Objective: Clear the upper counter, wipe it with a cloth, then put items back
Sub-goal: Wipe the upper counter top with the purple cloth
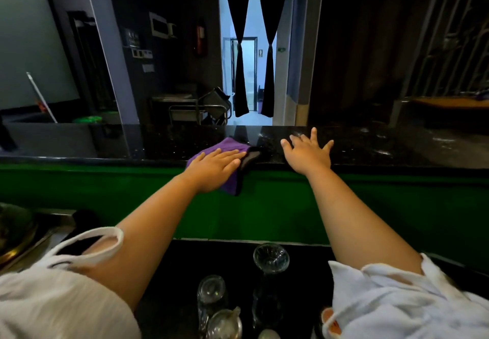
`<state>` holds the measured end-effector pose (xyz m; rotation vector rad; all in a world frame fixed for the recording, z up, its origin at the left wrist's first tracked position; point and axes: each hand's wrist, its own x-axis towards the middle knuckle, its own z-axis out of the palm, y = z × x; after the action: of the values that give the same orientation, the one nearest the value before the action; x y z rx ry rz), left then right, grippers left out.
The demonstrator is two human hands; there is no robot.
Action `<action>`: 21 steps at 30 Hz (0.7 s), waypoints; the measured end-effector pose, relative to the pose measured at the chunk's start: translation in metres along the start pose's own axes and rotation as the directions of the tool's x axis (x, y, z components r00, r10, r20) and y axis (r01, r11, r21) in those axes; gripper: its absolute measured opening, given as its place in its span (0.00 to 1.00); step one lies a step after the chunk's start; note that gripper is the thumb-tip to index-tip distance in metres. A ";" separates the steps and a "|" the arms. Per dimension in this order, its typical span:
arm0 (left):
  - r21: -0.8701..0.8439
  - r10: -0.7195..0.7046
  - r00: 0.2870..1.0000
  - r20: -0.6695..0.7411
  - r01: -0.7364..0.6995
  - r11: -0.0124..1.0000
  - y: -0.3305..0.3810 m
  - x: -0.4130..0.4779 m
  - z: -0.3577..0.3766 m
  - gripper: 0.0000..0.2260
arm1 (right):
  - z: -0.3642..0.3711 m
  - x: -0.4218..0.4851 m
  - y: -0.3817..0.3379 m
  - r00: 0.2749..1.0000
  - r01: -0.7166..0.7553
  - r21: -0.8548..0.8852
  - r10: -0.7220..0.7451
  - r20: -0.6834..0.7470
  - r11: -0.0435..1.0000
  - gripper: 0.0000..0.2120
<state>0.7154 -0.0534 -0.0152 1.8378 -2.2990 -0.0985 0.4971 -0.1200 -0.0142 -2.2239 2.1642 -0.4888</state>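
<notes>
A purple cloth (pixel 227 146) with a dark edge lies on the black upper counter (pixel 370 145), one corner hanging over the front edge. My left hand (pixel 214 165) presses flat on the cloth with straight fingers. To its right, my right hand (pixel 308 150) rests flat on the bare counter, fingers spread. On the lower counter below stand a clear glass bowl-shaped cup (pixel 271 258), a tall glass (pixel 211 292) and a glass jar with a lid (pixel 224 324).
A green wall panel (pixel 383 206) runs below the upper counter. A metal sink (pixel 23 235) sits at lower left. Beyond the counter are a metal trolley (pixel 195 111) and a curtained doorway (pixel 251 73).
</notes>
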 end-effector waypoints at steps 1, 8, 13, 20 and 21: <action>0.000 -0.056 0.998 -0.003 0.056 0.998 -0.014 0.001 -0.003 0.20 | 0.001 -0.001 0.000 1.000 0.007 -0.017 -0.007 0.001 1.000 0.29; 0.057 -0.126 0.991 0.035 0.124 0.991 -0.009 0.039 -0.009 0.21 | -0.005 0.024 -0.010 0.993 0.069 -0.087 -0.061 0.098 0.994 0.26; 0.011 0.056 0.991 -0.120 -0.055 0.998 0.032 0.021 0.015 0.20 | 0.000 0.043 -0.017 0.990 0.074 0.070 -0.081 0.111 0.995 0.29; 0.022 -0.159 0.985 -0.062 0.161 0.987 -0.060 0.028 -0.011 0.20 | 0.003 0.041 -0.011 0.988 0.110 0.089 -0.119 0.098 0.990 0.30; 0.037 -0.204 0.979 -0.008 0.204 0.978 -0.077 0.032 -0.018 0.21 | 0.003 0.041 -0.011 0.988 0.113 0.080 -0.120 0.099 0.990 0.30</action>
<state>0.7863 -0.1005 -0.0079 2.0857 -2.1165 -0.0812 0.5089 -0.1601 -0.0058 -2.2906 1.9428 -0.4378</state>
